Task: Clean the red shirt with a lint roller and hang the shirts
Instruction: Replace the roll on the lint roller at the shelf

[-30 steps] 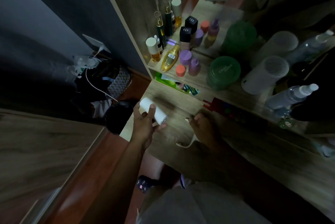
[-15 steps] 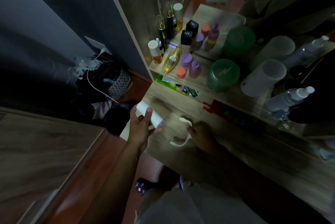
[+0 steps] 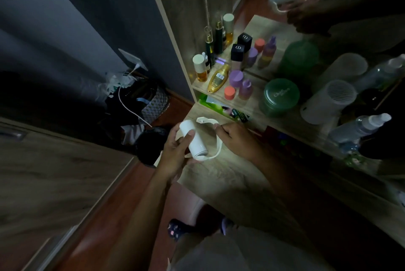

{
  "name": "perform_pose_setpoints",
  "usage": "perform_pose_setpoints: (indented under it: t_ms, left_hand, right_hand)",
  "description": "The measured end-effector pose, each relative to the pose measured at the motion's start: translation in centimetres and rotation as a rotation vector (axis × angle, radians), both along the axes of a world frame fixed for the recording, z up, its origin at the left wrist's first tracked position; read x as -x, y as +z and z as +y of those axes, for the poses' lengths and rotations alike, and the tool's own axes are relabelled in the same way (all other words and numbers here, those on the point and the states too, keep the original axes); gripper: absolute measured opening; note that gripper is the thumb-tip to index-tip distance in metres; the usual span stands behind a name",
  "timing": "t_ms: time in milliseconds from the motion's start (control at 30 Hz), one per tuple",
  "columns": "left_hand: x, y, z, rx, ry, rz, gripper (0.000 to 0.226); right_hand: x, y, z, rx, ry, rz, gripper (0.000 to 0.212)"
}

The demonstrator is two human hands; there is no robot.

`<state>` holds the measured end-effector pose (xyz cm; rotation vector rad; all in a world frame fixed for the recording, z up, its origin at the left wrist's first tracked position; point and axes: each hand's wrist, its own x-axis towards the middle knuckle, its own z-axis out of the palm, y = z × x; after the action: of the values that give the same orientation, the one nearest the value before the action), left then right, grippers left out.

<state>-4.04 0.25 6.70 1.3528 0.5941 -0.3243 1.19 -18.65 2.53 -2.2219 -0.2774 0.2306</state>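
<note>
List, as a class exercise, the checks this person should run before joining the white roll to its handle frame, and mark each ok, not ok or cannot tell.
1. Left hand has a firm hold on the white roll: ok, fingers wrap it.
2. Right hand holds the white handle frame: ok, pinched near its top.
3. Frame lined up beside the roll: ok, it curves along the roll's right side.
4. Frame's ends seated in the roll: cannot tell.
5. Desk space under the hands: ok, bare wood.
6. Red shirt within reach: cannot tell, none in view.
</note>
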Motion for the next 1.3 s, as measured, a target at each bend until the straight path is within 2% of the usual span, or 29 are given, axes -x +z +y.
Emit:
perform_pose_setpoints:
  t_ms: [333,533,833,900,967,1067,1167,1300]
  left_hand:
    - [0.6,0.4,-0.1,0.06,-0.062,-0.018,0.041]
    - [0.4,0.9,0.2,0.029,-0.134,-0.05,0.041]
    - [0.2,2.3,-0.3,0.059,-0.269,-0.038,0.028]
    - [0.2,2.6,-0.6,0.099,-0.275,-0.029,0.03]
    - [0.1,2.7,-0.9,0.113,-0.271,-0.027,0.031]
    - [0.0,3.0,-1.4,0.059,-0.263,-0.049,0.029]
    - [0.1,3.3,-1.7,0.0,-0.289,-0.094,0.039]
    - [-0.5,3.5,-1.3,-0.136,-0.391,-0.21,0.05]
  right_hand:
    - [0.7,1.1,-0.5,-0.011,0.032,-0.022,0.057]
    - [0.8,1.8,-0.3,-0.007,-0.009,-0.044,0.056]
    - [2.5,2.2,-0.4,-0.13,-0.034,-0.046,0.046]
    - [2.4,2.6,-0.4,-0.105,-0.003,-0.067,0.045]
    - [2.3,3.2,-0.7,-0.029,0.037,-0.086,0.034]
    - [1.8,3.9,-1.2,0.073,0.092,-0.191,0.025]
    - [1.3,4.4,-1.3,0.019,0.034,-0.106,0.036]
    - [0.8,4.4,-1.1,0.006,-0.036,-0.146,0.039]
